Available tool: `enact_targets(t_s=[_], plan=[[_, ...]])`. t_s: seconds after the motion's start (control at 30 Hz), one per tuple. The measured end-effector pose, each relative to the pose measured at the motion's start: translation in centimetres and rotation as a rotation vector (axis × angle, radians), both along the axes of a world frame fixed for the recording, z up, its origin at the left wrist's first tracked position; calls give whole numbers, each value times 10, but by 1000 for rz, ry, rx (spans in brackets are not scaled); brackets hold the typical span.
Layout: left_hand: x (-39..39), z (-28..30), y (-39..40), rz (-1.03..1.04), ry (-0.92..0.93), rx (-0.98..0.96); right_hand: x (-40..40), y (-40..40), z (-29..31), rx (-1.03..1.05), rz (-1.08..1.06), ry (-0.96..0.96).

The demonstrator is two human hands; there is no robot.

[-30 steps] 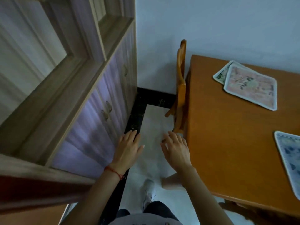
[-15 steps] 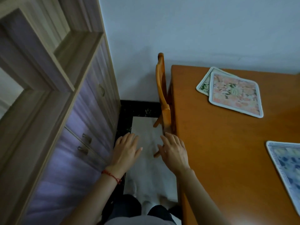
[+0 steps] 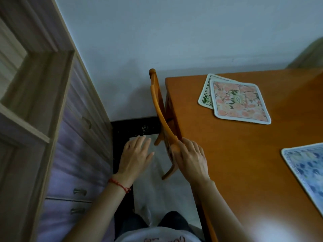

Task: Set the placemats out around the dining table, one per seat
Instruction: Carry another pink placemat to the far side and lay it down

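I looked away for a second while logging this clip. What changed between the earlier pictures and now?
The right hand moved forward onto the curved back of the orange wooden chair and rests on it; a closed grip isn't clear. The left hand stays open and empty over the floor. The pink floral placemat and blue patterned placemat lie unmoved on the orange wooden table.

Table (image 3: 244, 154) my landmark. Chair (image 3: 158, 105) tucked against its left edge; cabinet (image 3: 73, 137) farther left, across floor strip. Two overlapping placemats (image 3: 239, 102) on table's far end near wall. Third placemat (image 3: 307, 170) on table at right, partly out of view.
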State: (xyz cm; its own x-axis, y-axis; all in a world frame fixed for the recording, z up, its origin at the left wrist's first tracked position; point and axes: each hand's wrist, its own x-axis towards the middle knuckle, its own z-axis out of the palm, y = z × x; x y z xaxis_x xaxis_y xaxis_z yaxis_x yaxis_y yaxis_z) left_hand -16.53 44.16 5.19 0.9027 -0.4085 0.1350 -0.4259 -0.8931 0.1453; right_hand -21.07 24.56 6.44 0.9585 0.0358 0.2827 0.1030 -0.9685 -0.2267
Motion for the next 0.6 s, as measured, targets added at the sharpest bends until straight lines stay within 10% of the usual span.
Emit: enact_targets(t_s=[0.6], plan=[[117,15,-137,-274,-44,-7,69,-117,-8,-42,-347,50]])
